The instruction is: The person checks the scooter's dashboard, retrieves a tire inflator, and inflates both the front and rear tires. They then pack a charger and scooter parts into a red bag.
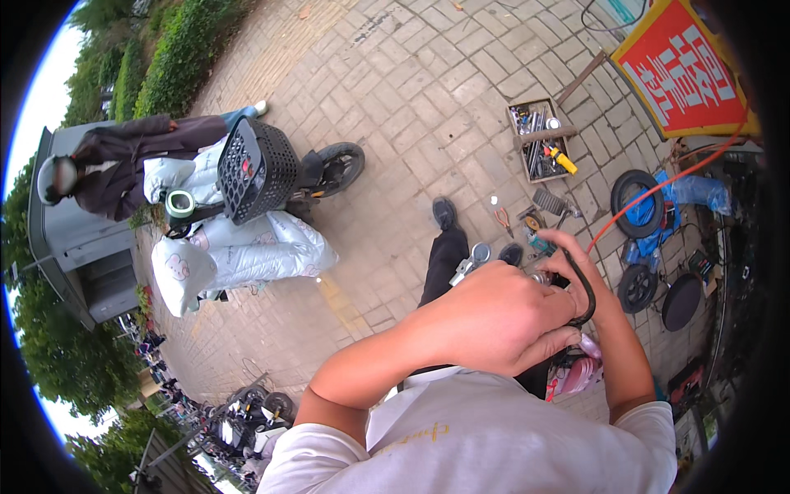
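A black cable or thin hose (586,284) curves in a short loop in front of my body. My left hand (512,315) pinches its lower end between thumb and fingers. My right hand (571,265), farther right, has its fingers around the cable's upper part. Partly covered by the hands is a small silvery part (542,278). Just beyond my left hand shows a round silver fitting (481,252) on a metal piece. A pink padded item (580,373) lies below my right forearm, mostly hidden.
On the paving stand a wooden toolbox (538,176), pliers (503,216) and a teal power tool (541,244). Tyres (617,204) lie to the right, under an orange hose (666,170) and a red sign (685,74). A person (142,139) stands beside an electric scooter (265,167).
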`<move>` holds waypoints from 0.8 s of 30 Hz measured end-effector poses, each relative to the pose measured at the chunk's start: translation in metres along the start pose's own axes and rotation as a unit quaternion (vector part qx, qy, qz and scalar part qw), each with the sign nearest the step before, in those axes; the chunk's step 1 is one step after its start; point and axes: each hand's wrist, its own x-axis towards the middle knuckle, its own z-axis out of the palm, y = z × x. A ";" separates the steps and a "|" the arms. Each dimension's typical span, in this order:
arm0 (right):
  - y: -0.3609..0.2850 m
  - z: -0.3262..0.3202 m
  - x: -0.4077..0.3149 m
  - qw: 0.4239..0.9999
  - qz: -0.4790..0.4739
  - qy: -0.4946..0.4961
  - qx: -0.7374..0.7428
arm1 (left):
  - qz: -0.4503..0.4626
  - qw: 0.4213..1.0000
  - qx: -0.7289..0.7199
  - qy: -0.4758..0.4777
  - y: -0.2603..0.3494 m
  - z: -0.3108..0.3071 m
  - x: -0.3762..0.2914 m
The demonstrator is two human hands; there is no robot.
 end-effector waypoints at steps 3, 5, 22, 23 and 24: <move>-0.058 0.029 0.021 0.995 -0.102 -0.018 -0.009 | -0.042 0.955 0.186 0.228 0.024 -0.018 -0.066; -0.088 0.053 0.025 0.995 -0.021 -0.027 0.090 | -0.033 0.818 0.308 0.485 0.039 0.001 -0.136; -0.324 0.294 0.063 0.886 0.172 -0.239 0.359 | -0.266 0.770 -0.134 0.565 -0.145 0.099 -0.395; -0.330 0.301 0.061 0.886 0.167 -0.243 0.358 | -0.299 0.773 -0.144 0.540 -0.145 0.092 -0.398; -0.334 0.307 0.059 0.886 0.162 -0.245 0.359 | -0.338 0.773 -0.148 0.515 -0.146 0.084 -0.400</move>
